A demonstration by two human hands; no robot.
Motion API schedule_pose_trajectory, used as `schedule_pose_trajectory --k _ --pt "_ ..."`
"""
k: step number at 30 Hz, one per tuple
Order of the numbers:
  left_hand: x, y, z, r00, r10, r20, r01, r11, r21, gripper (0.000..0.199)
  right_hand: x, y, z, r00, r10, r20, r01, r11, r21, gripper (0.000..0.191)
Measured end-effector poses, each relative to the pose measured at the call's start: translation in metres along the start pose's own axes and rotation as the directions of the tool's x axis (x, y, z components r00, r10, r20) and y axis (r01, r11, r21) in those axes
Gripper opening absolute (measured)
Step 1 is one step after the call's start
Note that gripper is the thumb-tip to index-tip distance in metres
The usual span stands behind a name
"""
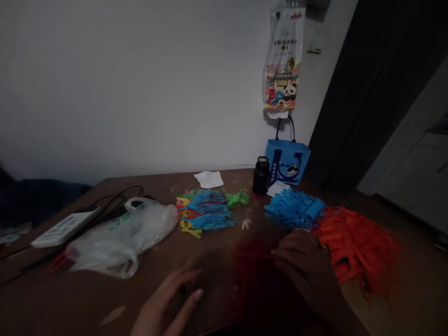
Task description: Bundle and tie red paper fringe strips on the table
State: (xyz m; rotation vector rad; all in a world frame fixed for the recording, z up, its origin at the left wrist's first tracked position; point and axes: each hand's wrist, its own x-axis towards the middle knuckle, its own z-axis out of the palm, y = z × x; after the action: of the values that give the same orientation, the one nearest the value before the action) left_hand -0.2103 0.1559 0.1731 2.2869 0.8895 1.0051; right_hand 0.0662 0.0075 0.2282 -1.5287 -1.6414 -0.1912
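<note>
Fingers of the left hand (168,303) are loose and parted above the desk (196,254), around seven o'clock from its middle. At four o'clock the right hand (304,261) has its fingertips pinched together on the edge of some dark red material (257,280), which lies toward five o'clock, dim and blurred. Just beyond that hand, at three o'clock, sits an orange fringed bundle (357,247), touching a blue fringed bundle (292,207) at two. A black bottle (261,177) stands at one o'clock, just beside a blue handled bag (289,161); above them a printed packet (283,70) hangs on the wall (140,84). Near twelve lies a multicoloured fringed bundle (206,210), with white paper (209,179) behind it. Around nine to ten, a translucent plastic bag (140,228) rests beside a white power strip (66,227).
</note>
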Motion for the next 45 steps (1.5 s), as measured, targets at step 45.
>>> schedule_pose_trajectory --k 45 --pt "-0.004 -0.002 0.057 0.953 -0.3 0.035 0.29 0.878 -0.381 0.031 0.024 -0.017 0.12 0.907 0.2 0.372 -0.366 0.81 0.458 0.013"
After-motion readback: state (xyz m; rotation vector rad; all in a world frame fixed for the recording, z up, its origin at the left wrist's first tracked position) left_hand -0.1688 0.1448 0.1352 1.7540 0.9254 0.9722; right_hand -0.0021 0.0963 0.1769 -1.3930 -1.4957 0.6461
